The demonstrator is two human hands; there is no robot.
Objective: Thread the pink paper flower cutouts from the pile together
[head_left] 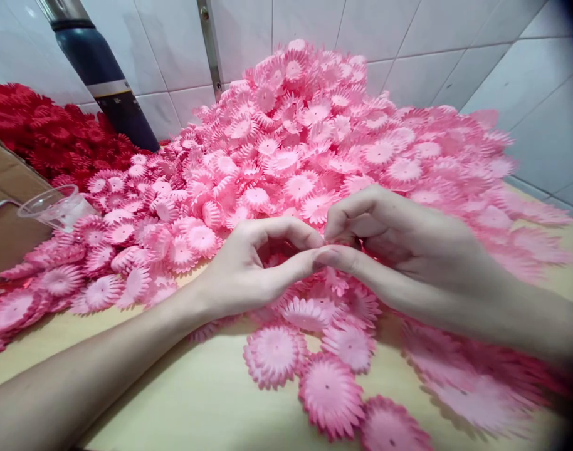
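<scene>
My left hand (262, 260) and my right hand (399, 244) meet above the pile, thumbs and forefingers pinched together tip to tip. A bit of pink shows between and just under the fingertips; what they grip is mostly hidden. Around them lie scalloped pink flower discs (331, 391) with a small hole in the middle, several of them loose on the table below my hands. Behind, a large heap of pink flower discs (300, 188) rises against the wall.
Dark red flower discs (42, 134) are heaped at the far left. A dark blue bottle (105, 81) leans in the view by the white tiled wall (249, 37). A clear plastic cup (63, 210) lies beside a cardboard box (9, 207). Pale yellow tabletop (197, 388) shows in front.
</scene>
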